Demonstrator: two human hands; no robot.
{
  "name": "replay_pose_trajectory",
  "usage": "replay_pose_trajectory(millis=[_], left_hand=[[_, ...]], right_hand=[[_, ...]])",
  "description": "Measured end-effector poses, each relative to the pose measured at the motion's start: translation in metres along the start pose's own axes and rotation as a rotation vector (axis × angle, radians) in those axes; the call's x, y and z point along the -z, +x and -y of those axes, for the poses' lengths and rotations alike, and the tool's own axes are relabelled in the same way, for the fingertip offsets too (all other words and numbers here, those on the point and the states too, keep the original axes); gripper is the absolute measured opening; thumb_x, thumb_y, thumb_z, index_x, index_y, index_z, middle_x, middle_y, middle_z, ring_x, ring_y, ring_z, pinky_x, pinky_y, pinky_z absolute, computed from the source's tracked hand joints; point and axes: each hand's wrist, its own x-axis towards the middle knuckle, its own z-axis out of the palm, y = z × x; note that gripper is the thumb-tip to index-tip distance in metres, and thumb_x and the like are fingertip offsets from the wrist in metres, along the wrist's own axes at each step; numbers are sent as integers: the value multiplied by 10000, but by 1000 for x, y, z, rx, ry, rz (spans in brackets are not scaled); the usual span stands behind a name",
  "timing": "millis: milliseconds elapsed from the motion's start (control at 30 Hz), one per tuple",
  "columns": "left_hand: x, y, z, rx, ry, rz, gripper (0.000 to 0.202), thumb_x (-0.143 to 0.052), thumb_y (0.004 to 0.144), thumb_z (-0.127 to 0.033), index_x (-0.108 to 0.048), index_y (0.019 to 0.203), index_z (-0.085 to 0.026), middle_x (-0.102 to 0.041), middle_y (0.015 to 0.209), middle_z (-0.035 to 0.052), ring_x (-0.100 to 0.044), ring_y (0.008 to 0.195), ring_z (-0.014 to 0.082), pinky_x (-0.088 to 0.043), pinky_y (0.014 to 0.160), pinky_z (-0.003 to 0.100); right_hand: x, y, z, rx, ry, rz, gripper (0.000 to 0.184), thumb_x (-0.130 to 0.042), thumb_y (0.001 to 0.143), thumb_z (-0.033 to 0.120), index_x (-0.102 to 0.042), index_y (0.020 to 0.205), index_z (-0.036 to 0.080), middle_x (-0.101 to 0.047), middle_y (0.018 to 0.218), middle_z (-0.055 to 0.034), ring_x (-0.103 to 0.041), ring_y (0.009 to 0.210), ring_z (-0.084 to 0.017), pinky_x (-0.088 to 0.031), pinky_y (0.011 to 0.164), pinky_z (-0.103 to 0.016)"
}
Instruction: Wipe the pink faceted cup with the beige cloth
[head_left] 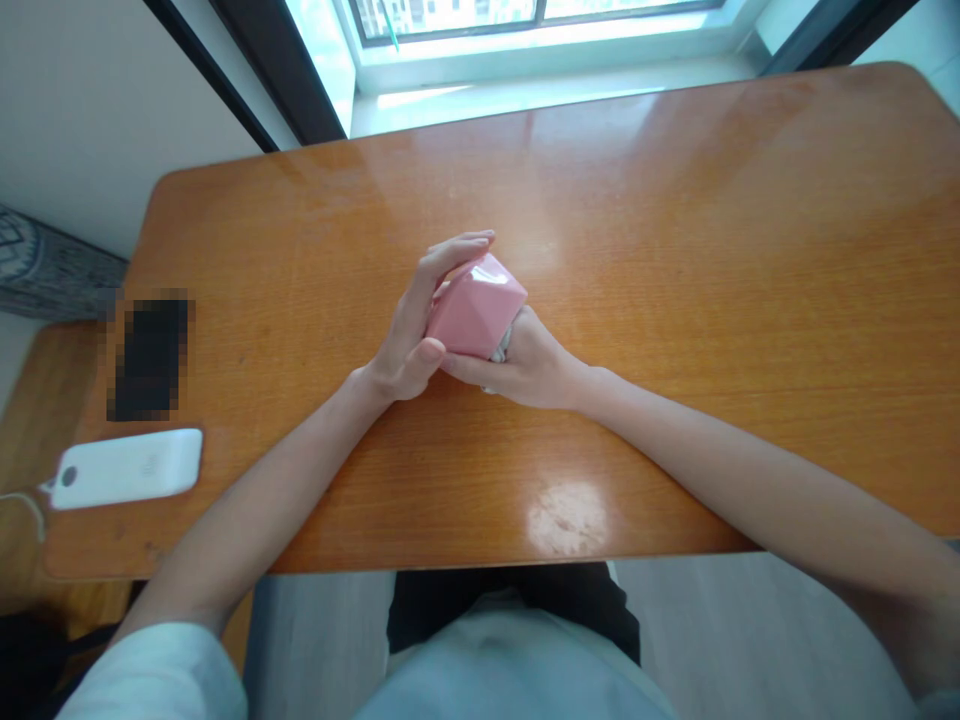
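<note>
A glossy pink faceted object [480,308], angular like a cut gem, is held between both hands just over the middle of the wooden table [720,300]. My left hand [420,320] is wrapped round its left side, fingers over the top and thumb at the lower front. From the right, my right hand [525,365] grips its lower right side. Some whitish-grey material [501,346] shows between the right hand and the pink object; its kind I cannot make out. Most of the right fingers are hidden behind or under the object.
On the table's left lie a dark, pixelated rectangle [150,360] and a white rounded device [127,468] with a cable. Behind the far edge is a window sill [555,95]. A patterned grey-blue item [56,262] stands beyond the left edge.
</note>
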Motion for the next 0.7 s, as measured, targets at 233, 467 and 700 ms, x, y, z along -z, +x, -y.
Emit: replay_pose_trajectory(millis=[233, 467, 700], left_hand=[[6, 5, -5, -47, 79, 116, 835, -500, 994, -867, -469, 1642, -340, -563, 1634, 109, -521, 1559, 424, -441, 1317, 726], [5, 0, -1, 13, 35, 105, 752, -580, 1003, -789, -498, 1601, -342, -649, 1531, 92, -656, 1388, 380, -583, 1192, 632], [2, -1, -3, 68, -116, 94, 692, -642, 993, -696, -563, 1548, -291, -701, 1440, 104, -752, 1183, 315, -659, 1010, 528]], right_hand=[[3, 9, 8, -275, 531, -77, 514, -715, 950, 720, -685, 1164, 253, -764, 995, -40, -726, 962, -230, -639, 814, -359], [-4, 8, 5, -269, 504, -87, 626, -617, 938, 856, -674, 1149, 270, -761, 1014, -45, -738, 943, -225, -641, 804, -363], [5, -3, 0, 62, -192, 107, 626, -851, 818, 773, -737, 1053, 204, -750, 953, -55, -686, 878, -230, -545, 757, -357]])
